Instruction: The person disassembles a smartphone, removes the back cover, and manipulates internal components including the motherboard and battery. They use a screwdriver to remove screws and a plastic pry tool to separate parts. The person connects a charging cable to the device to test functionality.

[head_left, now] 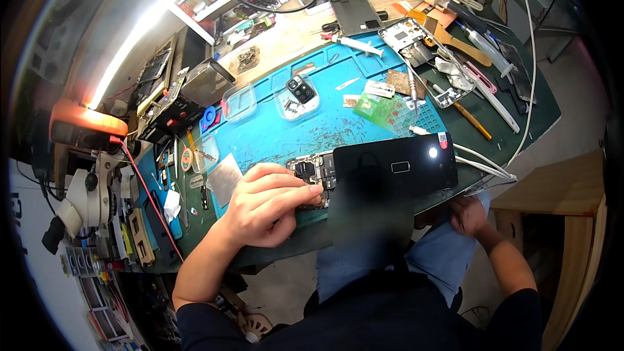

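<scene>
An opened phone body (pixel 304 170) with bare boards and camera parts lies at the front edge of the blue mat. Over it is my left hand (pixel 265 205), its fingers curled together and the fingertips touching the boards. Whether something small is pinched there is hidden. Directly right of the body, a black phone screen (pixel 422 164) lies face up, showing a battery outline. A dark blur covers part of its near side. My right hand (pixel 468 216) rests low by my thigh, below the table edge, with fingers curled and nothing visible in them.
A clear tray (pixel 298 109) with a camera cover and small parts sits on the blue mat (pixel 253 136). White cables (pixel 484 164) run off the right edge. Phone frames (pixel 409 39), syringes (pixel 491 52) and tools crowd the back right. An orange-cased meter (pixel 84 123) stands left.
</scene>
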The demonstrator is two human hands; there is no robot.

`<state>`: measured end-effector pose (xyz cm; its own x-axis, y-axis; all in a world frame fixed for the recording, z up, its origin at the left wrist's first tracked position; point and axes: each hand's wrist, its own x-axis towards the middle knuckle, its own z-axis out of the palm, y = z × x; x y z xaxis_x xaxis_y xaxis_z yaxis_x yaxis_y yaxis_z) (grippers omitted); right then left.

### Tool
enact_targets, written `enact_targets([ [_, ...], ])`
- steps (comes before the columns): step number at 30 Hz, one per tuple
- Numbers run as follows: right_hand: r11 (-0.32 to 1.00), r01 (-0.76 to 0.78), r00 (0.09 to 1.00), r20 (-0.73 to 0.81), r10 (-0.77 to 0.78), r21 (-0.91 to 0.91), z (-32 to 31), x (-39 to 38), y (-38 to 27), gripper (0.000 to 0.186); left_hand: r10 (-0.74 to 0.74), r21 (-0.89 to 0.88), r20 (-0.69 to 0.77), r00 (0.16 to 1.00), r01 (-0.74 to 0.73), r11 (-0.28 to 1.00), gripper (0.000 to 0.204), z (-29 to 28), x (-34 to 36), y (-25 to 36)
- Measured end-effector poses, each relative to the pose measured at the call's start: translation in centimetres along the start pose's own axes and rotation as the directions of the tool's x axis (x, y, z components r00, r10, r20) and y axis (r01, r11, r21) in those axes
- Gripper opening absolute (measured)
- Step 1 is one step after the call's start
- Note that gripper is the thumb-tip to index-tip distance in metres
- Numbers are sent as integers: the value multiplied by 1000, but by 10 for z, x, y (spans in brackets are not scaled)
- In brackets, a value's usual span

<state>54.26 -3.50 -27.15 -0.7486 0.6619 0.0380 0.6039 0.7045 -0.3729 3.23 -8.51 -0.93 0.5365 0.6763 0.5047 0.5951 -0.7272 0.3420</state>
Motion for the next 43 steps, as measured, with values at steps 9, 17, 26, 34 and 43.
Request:
enact_targets([
  [9,1000,14,1000,-2,-14,-9,-4,2,-4,35,47,36,16,999,-47,998,59,-3,0,1],
  [17,1000,0,1000,3,0,7,-2,2,-3,37,19,77,42,999,-22,997,59,-3,4,6],
  [26,1000,-8,999,39,8,3,-2,2,-2,39,15,84,65,998,-20,996,61,-4,8,11],
  [34,1000,-4,1000,4,4,-21,2,1,1,30,3,70,-43,999,0,998,58,-3,1,9],
  [43,1000,8,998,57,-8,-5,3,-7,12,42,-127,101,-248,960,156,983,56,-2,-1,2],
])
